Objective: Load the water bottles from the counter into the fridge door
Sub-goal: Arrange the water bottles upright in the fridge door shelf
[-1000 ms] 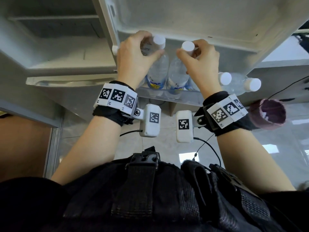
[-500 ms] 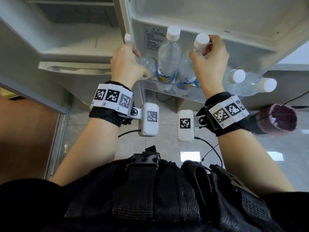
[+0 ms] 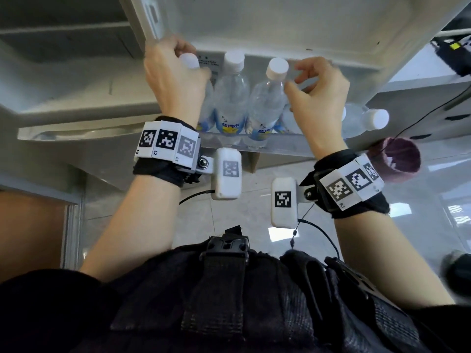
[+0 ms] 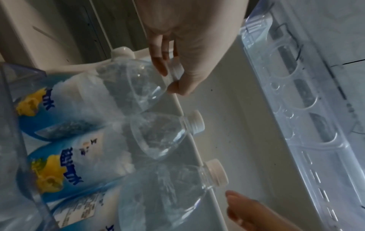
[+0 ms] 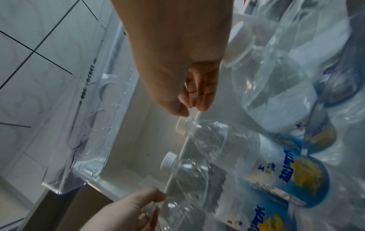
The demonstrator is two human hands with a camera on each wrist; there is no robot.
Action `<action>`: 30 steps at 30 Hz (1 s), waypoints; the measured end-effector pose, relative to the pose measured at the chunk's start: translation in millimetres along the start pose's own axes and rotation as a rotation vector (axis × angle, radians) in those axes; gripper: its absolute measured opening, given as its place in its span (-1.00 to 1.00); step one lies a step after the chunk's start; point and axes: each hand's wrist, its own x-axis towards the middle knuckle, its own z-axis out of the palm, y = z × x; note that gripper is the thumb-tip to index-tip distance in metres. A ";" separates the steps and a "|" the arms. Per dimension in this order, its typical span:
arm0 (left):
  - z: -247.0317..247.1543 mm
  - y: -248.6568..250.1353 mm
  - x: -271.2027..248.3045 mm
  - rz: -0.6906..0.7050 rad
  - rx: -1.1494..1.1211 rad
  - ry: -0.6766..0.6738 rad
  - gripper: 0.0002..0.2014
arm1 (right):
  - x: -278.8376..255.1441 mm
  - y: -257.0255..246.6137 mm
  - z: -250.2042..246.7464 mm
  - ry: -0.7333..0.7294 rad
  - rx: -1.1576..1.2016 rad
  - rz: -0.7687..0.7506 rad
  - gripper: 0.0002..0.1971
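At the left end of the clear plastic door shelf (image 3: 257,146), the left hand (image 3: 173,80) reaches up, fingers curled round the neck of the leftmost water bottle (image 4: 126,87), just under its white cap. Two more clear, ribbed water bottles, the middle bottle (image 3: 230,98) and the right bottle (image 3: 267,103), stand upright beside it, touching, caps up, blue-and-yellow labels low on their sides. The right hand (image 3: 316,90) hovers beside the right bottle's neck, fingers loosely bent and apart, gripping nothing.
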 end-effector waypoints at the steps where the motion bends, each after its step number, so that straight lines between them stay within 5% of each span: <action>1: 4.3 0.8 -0.1 0.008 -0.020 0.024 -0.75 | -0.1 0.9 -5.0 0.037 0.000 -0.011 -0.74; 8: 26.3 16.8 -22.4 0.125 0.014 0.124 -0.74 | -9.8 17.5 -33.8 0.189 -0.059 0.017 -0.83; 12: 29.2 26.9 -34.1 0.238 -0.062 0.169 -0.78 | -14.4 31.9 -44.8 0.093 -0.114 0.139 -0.73; 15: 32.3 32.5 -40.4 0.328 -0.159 0.096 -0.78 | -18.7 39.6 -43.1 -0.058 -0.142 0.207 -0.60; 30: 34.0 38.0 -51.3 0.449 -0.212 -0.343 -0.84 | -6.6 4.5 -31.9 0.089 0.068 0.180 -0.69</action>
